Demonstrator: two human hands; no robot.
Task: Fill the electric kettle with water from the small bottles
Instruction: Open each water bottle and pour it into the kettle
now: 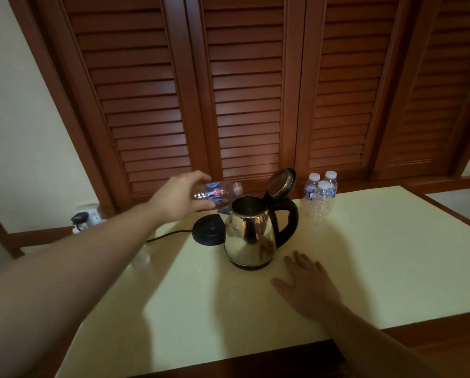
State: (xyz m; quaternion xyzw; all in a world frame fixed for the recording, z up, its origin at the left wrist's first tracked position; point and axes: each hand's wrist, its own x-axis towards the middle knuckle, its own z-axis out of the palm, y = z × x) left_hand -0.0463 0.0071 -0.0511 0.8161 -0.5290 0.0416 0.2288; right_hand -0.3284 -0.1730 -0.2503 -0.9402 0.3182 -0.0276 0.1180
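A steel electric kettle [251, 236] with a black handle stands on the cream table top [378, 268], its lid [281, 182] swung up and open. My left hand [180, 199] holds a small clear bottle [222, 192] on its side, uncapped mouth pointing right, just left of and above the kettle's opening. No stream of water shows. My right hand [307, 285] lies flat on the table, fingers spread, to the right of the kettle's foot. Three capped small bottles [321, 196] stand behind the kettle on the right.
The black kettle base [209, 231] sits left of the kettle, its cord running left toward a wall socket [87, 218]. Something clear [141, 259], perhaps empty bottles, lies under my left forearm. Brown louvred doors [244, 91] rise behind the table. The table's wooden front edge is near me.
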